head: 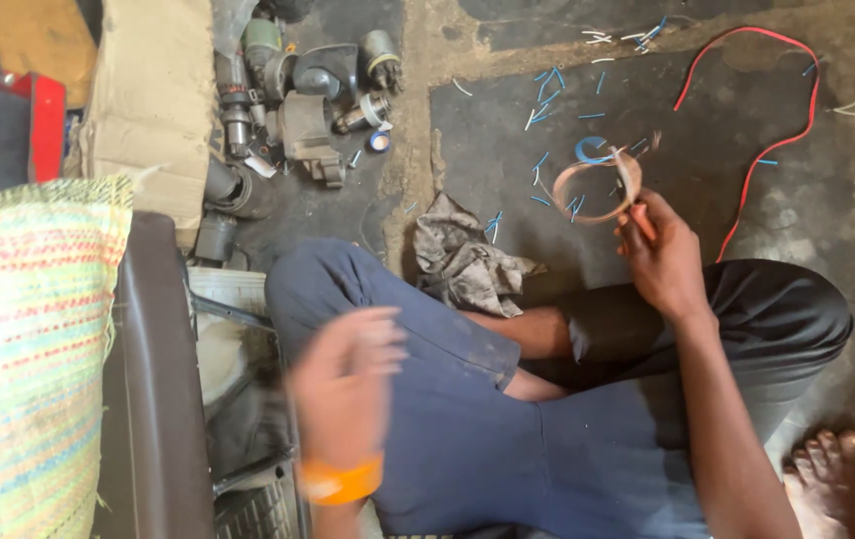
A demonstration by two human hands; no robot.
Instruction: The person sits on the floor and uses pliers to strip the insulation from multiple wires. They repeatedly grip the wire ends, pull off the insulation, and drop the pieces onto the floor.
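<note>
Seated on the floor (847, 200), legs crossed, dark blue trousers. My right hand (662, 255) is clenched around an orange-handled tool (640, 218) and holds a loop of pale wire (592, 185) up over the dark mat (507, 150). The loop hangs clear of the floor, its frayed end pointing up and away from me.

My left hand (347, 384) is over my knee and blurred. The fingers look spread and I see nothing in it, but I cannot tell for sure. An orange band (342, 481) sits on that wrist.

Step in hand, as I judge it: working the wire loop with the tool, one-handed. Bringing the left hand across to steady the loop would call for care, as the wire is thin and springy.

On the mat: scattered blue sleeve offcuts (547, 90), a long red wire (787, 130), and a grey rag (467, 260) just beside my knee.

Containers: a cardboard box (148, 100) top left, contents hidden. A red case (8, 130) sits at the far left, contents hidden. A woven sack (28, 349) is full, contents unseen. Loose motor parts (297, 90) lie heaped on the floor, not in anything.
</note>
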